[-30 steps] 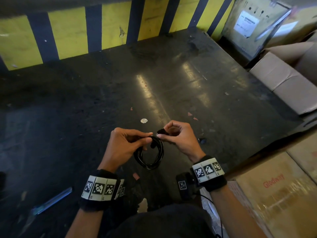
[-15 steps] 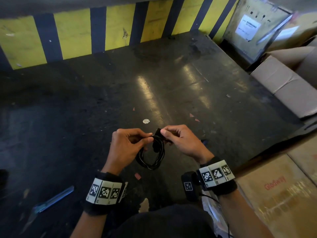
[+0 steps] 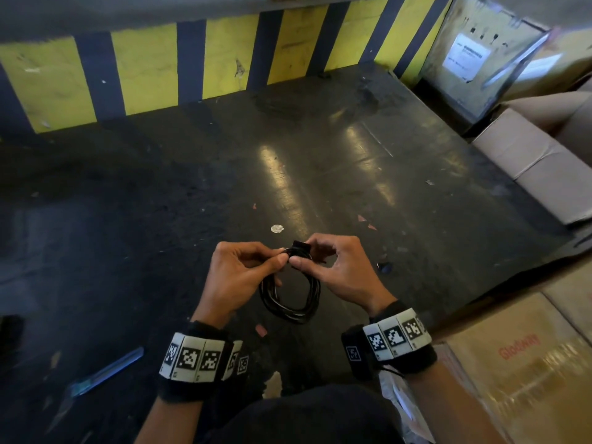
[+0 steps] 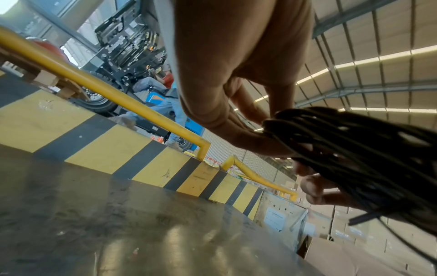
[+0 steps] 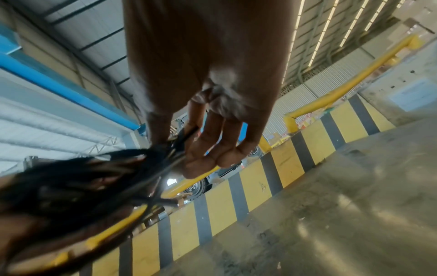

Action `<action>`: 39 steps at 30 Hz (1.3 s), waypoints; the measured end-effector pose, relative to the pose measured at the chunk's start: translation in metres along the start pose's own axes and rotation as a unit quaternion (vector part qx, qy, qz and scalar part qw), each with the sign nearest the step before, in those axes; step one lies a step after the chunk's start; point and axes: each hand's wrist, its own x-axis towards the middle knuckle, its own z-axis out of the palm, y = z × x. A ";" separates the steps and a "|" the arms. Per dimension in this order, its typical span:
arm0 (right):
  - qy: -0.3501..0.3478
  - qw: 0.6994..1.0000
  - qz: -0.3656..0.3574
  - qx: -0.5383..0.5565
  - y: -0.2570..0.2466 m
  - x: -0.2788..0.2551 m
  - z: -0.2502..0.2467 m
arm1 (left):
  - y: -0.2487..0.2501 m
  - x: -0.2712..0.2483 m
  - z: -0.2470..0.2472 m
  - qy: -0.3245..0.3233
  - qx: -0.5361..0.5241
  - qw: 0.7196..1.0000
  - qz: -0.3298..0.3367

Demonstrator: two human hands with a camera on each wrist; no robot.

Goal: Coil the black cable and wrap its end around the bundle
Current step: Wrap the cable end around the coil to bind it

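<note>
Cable: the black cable hung as a small round coil of several loops between both hands, in the air above the near part of the dark floor.
Left grip: the left hand pinched the bundle's top between thumb and forefinger.
Right grip: the right hand pinched the blocky cable end at that same top.
Step, as judged: winding the end around the gathered loops; the turns already lying there could not be counted.
Doing it well: the loops wanted pinching flat, and each turn drawn snug beside the last.
Materials: a thin, glossy, springy sheath with strands prone to fanning apart; the floor was scuffed and shiny.
</note>
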 end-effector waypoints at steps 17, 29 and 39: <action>0.034 0.993 -0.102 -0.044 0.002 -0.010 -0.004 | 0.008 0.001 0.005 -0.032 -0.090 0.986 -0.139; 0.045 0.959 -0.183 -0.212 0.003 -0.017 -0.004 | 0.006 0.000 0.015 -0.038 -0.157 0.966 -0.204; 0.042 0.985 -0.100 -0.136 0.013 -0.005 -0.008 | 0.004 0.000 0.013 -0.093 -0.016 0.991 -0.099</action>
